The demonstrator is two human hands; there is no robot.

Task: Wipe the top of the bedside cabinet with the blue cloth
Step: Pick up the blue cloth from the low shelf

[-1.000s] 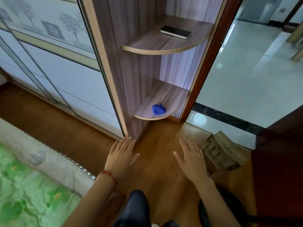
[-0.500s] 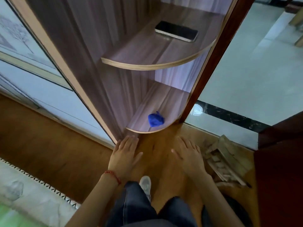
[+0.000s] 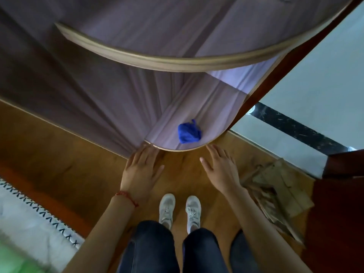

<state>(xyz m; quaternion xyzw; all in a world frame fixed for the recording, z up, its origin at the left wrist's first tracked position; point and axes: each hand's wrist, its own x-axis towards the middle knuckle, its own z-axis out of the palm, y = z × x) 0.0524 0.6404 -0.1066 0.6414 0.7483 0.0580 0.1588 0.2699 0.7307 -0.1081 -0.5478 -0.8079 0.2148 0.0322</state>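
Note:
A crumpled blue cloth (image 3: 189,132) lies near the front edge of the low rounded shelf (image 3: 214,117) of a grey-brown wooden corner unit. My left hand (image 3: 140,172) hovers flat, fingers apart, its fingertips just below the shelf's left front corner. My right hand (image 3: 220,168) is spread the same way, fingertips just under the shelf's curved rim to the right of the cloth. Neither hand touches the cloth. A bedside cabinet is not in view.
A higher curved shelf (image 3: 163,60) overhangs close to the camera. A dark red door frame (image 3: 279,75) runs up the right, with pale tile floor (image 3: 315,79) beyond. Folded cardboard (image 3: 275,190) lies on the wood floor (image 3: 69,154) at right, a bed edge (image 3: 29,223) at lower left.
The view has moved closer to the shelf unit and tilted down; the upper shelf now fills the top and my feet show. Both hands stay spread, now nearer the low shelf's rim.

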